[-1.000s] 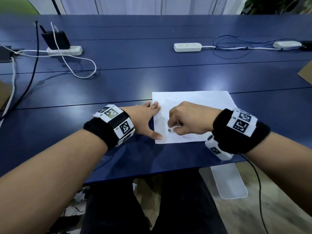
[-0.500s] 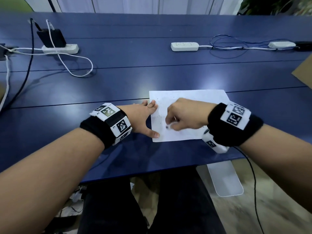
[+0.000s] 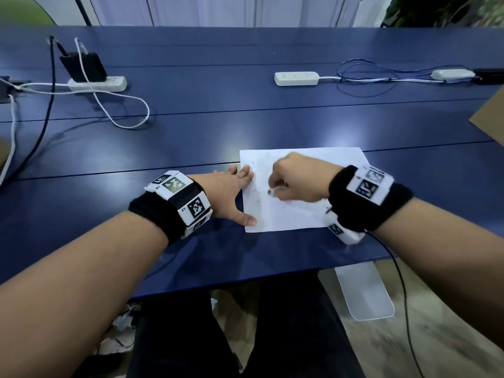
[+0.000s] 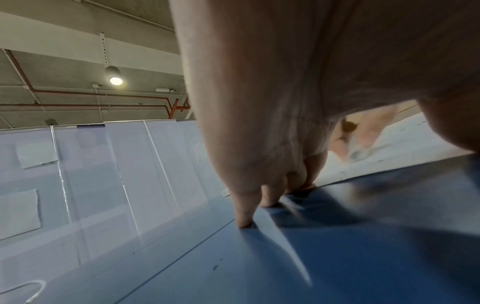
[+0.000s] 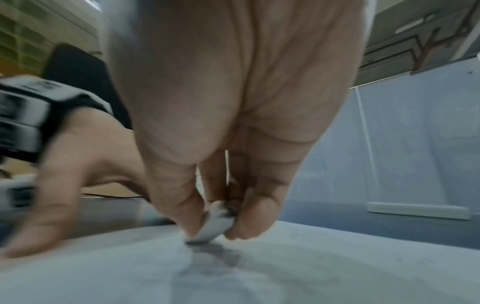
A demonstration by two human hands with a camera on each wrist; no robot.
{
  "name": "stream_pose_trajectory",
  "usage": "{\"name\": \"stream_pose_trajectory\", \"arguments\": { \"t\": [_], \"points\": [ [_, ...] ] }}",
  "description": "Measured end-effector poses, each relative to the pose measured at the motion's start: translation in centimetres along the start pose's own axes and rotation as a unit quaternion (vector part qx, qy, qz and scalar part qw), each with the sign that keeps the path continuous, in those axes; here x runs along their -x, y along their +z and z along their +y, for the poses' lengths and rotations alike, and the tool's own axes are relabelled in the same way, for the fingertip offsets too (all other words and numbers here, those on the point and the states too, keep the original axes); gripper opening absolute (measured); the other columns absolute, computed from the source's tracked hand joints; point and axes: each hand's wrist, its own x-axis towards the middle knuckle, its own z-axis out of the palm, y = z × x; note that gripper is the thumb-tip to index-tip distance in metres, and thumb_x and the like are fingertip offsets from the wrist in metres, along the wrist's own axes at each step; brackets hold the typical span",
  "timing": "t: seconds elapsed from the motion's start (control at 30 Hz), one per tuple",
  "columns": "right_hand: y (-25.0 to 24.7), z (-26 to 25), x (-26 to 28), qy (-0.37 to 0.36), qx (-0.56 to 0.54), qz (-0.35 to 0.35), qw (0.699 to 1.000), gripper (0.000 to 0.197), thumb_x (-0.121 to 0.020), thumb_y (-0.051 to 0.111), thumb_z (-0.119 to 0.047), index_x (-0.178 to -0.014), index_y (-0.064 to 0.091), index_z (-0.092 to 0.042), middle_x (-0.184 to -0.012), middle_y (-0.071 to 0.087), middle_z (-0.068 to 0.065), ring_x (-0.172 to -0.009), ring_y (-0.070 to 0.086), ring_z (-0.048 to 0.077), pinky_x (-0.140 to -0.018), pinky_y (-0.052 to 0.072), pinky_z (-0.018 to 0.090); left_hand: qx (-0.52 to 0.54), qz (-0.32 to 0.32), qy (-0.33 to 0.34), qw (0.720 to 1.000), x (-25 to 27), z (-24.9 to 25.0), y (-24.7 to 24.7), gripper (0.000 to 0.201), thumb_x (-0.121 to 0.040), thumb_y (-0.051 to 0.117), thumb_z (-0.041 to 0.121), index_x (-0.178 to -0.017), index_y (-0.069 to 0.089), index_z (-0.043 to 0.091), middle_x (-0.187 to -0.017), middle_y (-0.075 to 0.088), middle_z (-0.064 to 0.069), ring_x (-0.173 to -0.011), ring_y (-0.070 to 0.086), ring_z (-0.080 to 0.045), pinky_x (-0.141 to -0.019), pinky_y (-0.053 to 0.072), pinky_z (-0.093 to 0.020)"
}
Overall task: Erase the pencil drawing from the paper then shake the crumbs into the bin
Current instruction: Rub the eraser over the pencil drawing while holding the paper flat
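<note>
A white sheet of paper point(image 3: 289, 214) lies on the blue table near its front edge, speckled with dark eraser crumbs point(image 3: 256, 190). My right hand point(image 3: 297, 181) pinches a small white eraser point(image 5: 215, 224) between thumb and fingers, its dirty tip down on the paper over a grey smudge point(image 5: 207, 261). My left hand point(image 3: 231, 192) lies flat with straight fingers on the paper's left edge, thumb on the near corner. From the left wrist, the fingertips point(image 4: 244, 222) press the table and the eraser point(image 4: 359, 152) shows beyond the palm. No bin is in view.
The blue table point(image 3: 245, 118) carries a white power strip point(image 3: 296, 78) at the back middle, another strip with a black charger point(image 3: 84, 67) and loose cables at back left, and a cardboard corner point(image 3: 491, 118) at the right edge. A white table foot point(image 3: 365, 290) stands below.
The right hand with the eraser has shifted slightly up and right across the paper and blurs with motion. The left hand stays in place on the paper's edge.
</note>
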Motion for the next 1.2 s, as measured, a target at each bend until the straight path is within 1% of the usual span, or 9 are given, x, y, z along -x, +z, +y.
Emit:
{"name": "stream_pose_trajectory", "arguments": {
  "t": [0.13, 0.33, 0.43, 0.53, 0.73, 0.9, 1.03, 1.13, 1.2],
  "points": [
    [-0.3, 0.9, -0.9, 0.038, -0.003, 0.028, 0.999, 0.026, -0.086, 0.055, -0.027, -0.067, 0.061, -0.010, -0.067, 0.061, 0.010, -0.068, 0.054, 0.029, -0.068, 0.054, 0.045, -0.004, -0.003, -0.006, 1.000, 0.2, 0.3, -0.2, 0.115, -0.079, 0.056, 0.071, -0.154, -0.011, 0.016, -0.161, -0.016, 0.001, -0.150, -0.006, -0.019, -0.121, 0.010, -0.042],
    [0.5, -0.6, 2.3, -0.058, 0.000, -0.045, 0.997, 0.017, -0.083, 0.059, -0.023, -0.089, 0.073, -0.016, -0.084, 0.065, 0.002, -0.072, 0.048, 0.017, -0.073, 0.047, 0.033, 0.003, -0.006, -0.005, 1.000, 0.0, 0.0, 0.0, 0.114, -0.078, 0.055, 0.073, -0.154, -0.010, 0.017, -0.160, -0.018, 0.004, -0.149, -0.007, -0.018, -0.121, 0.011, -0.043],
    [0.0, 0.6, 0.4, -0.004, 0.005, 0.001, 1.000, 0.018, -0.084, 0.057, -0.025, -0.074, 0.068, -0.014, -0.076, 0.066, 0.006, -0.071, 0.054, 0.024, -0.072, 0.052, 0.037, 0.005, -0.005, -0.002, 1.000, 0.0, 0.1, -0.1, 0.114, -0.079, 0.056, 0.071, -0.154, -0.010, 0.017, -0.161, -0.017, 0.003, -0.149, -0.007, -0.019, -0.121, 0.011, -0.044],
    [-0.3, 1.8, -0.7, 0.043, -0.011, 0.013, 0.999, 0.021, -0.084, 0.058, -0.028, -0.079, 0.071, -0.013, -0.077, 0.067, 0.010, -0.078, 0.060, 0.031, -0.072, 0.054, 0.042, 0.004, -0.003, -0.004, 1.000, 0.1, 0.1, -0.1, 0.114, -0.079, 0.056, 0.071, -0.154, -0.010, 0.017, -0.161, -0.016, 0.003, -0.149, -0.006, -0.018, -0.121, 0.011, -0.043],
    [0.3, -0.6, 2.7, -0.053, -0.008, -0.049, 0.997, 0.019, -0.084, 0.059, -0.023, -0.092, 0.074, -0.015, -0.086, 0.064, 0.003, -0.073, 0.048, 0.018, -0.073, 0.044, 0.030, 0.003, -0.003, 0.002, 1.000, -0.3, -0.3, 0.2, 0.116, -0.077, 0.055, 0.073, -0.154, -0.011, 0.017, -0.161, -0.017, 0.003, -0.149, -0.009, -0.018, -0.121, 0.010, -0.046],
    [-0.5, 1.3, -0.3, 0.044, -0.011, 0.008, 0.999, 0.022, -0.084, 0.057, -0.030, -0.077, 0.070, -0.014, -0.076, 0.066, 0.007, -0.078, 0.061, 0.029, -0.070, 0.054, 0.040, 0.003, -0.003, 0.001, 1.000, -0.2, -0.1, 0.1, 0.116, -0.078, 0.056, 0.072, -0.154, -0.010, 0.016, -0.161, -0.016, 0.002, -0.149, -0.008, -0.019, -0.121, 0.009, -0.047],
    [0.1, 1.3, 0.2, 0.012, -0.015, 0.018, 1.000, 0.023, -0.082, 0.057, -0.032, -0.084, 0.073, -0.016, -0.079, 0.067, 0.003, -0.074, 0.058, 0.021, -0.074, 0.052, 0.037, 0.006, -0.005, 0.001, 1.000, -0.2, -0.2, 0.2, 0.116, -0.077, 0.056, 0.072, -0.154, -0.011, 0.016, -0.161, -0.017, 0.002, -0.149, -0.010, -0.019, -0.121, 0.009, -0.047],
    [0.6, 0.0, 2.1, -0.039, -0.023, -0.032, 0.998, 0.019, -0.083, 0.061, -0.026, -0.095, 0.075, -0.020, -0.089, 0.064, -0.003, -0.067, 0.046, 0.005, -0.075, 0.046, 0.029, 0.007, -0.009, 0.003, 1.000, -0.3, -0.3, 0.2, 0.116, -0.077, 0.056, 0.072, -0.154, -0.012, 0.016, -0.160, -0.018, 0.003, -0.149, -0.011, -0.018, -0.121, 0.009, -0.047],
    [0.5, 0.0, 1.8, -0.035, -0.018, -0.028, 0.999, 0.017, -0.084, 0.061, -0.026, -0.091, 0.075, -0.020, -0.088, 0.066, -0.002, -0.068, 0.049, 0.009, -0.076, 0.047, 0.029, 0.002, -0.011, 0.002, 1.000, -0.3, -0.3, 0.2, 0.116, -0.078, 0.055, 0.072, -0.154, -0.012, 0.016, -0.160, -0.018, 0.003, -0.149, -0.011, -0.019, -0.121, 0.009, -0.048]
  ]
}}
